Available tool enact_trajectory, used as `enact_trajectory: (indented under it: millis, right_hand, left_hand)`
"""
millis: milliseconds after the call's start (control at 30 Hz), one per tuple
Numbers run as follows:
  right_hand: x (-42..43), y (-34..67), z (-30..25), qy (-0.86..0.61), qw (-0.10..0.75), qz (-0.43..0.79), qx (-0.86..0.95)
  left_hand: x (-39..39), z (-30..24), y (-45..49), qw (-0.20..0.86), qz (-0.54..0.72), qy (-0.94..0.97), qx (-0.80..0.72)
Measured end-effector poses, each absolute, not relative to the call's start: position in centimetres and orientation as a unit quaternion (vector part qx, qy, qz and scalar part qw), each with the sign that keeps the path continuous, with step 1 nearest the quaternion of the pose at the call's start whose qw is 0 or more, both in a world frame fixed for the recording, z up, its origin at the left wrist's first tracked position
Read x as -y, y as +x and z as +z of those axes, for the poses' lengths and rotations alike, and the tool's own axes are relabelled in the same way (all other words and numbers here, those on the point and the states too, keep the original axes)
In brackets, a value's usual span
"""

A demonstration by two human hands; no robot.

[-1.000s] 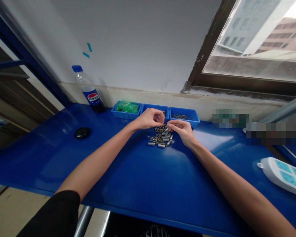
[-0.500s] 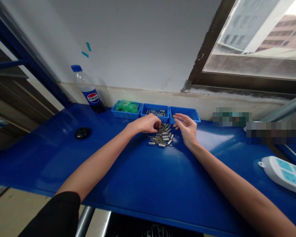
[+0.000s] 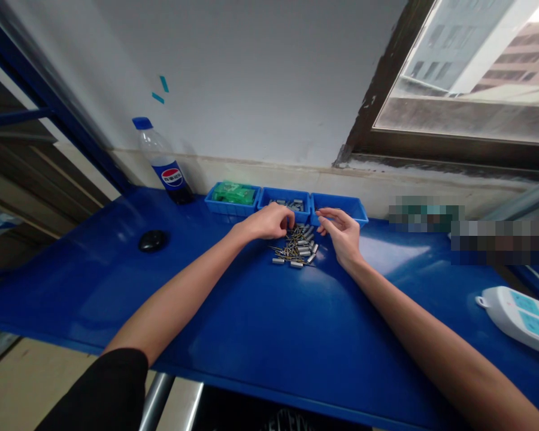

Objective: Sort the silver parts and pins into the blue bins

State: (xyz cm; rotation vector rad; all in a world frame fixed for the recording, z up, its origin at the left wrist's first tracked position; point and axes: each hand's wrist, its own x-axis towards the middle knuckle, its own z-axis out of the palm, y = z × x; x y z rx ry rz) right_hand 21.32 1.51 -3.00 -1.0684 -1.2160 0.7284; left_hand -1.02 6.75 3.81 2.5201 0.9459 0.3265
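A loose pile of small metal parts [image 3: 299, 248], short silver cylinders mixed with thin screw-like pins, lies on the blue table. My left hand [image 3: 273, 221] is closed, its curled fingers at the pile's upper left edge; whatever is in the fingertips is hidden. To the pile's right, my right hand [image 3: 341, 233] is raised in front of the right blue bin [image 3: 353, 209], thumb and fingertips pinched together. I cannot make out what the pinch holds. The middle blue bin [image 3: 281, 193] contains several silver cylinders. In the left blue bin [image 3: 231, 208] lies a green plastic packet [image 3: 233, 193].
A cola bottle [image 3: 168, 167] stands by the wall at the back left. A black computer mouse [image 3: 153, 240] lies on the table's left side. At the right edge sits a white power strip [image 3: 516, 311]. The wall and window frame [image 3: 431, 143] bound the back.
The fingers of my right hand have drawn closer together into a pinch. My left hand stays curled at the pile. The view has shifted slightly.
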Motion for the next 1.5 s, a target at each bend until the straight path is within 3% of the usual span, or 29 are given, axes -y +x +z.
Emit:
enact_trajectory:
  millis: [467, 667, 833, 1500]
  right_hand:
    - [-1.2, 21.0, -2.5, -0.461, 0.628, 0.329, 0.534]
    - [-0.9, 20.8, -2.2, -0.456, 0.587, 0.366, 0.559]
    - [-0.7, 20.7, -1.9, -0.43, 0.543, 0.424, 0.583]
    - [-1.5, 21.4, -2.9, -0.429, 0.561, 0.426, 0.565]
  left_hand:
    - [-7.1, 3.4, -0.6, 0.216, 0.264, 0.869, -0.359]
    - [-7.1, 4.2, -0.4, 0.353, 0.376, 0.795, -0.32]
    - [-6.8, 4.5, -0.5, 0.425, 0.369, 0.775, -0.287]
    - [-7.1, 3.2, 0.0, 0.432, 0.327, 0.795, -0.272]
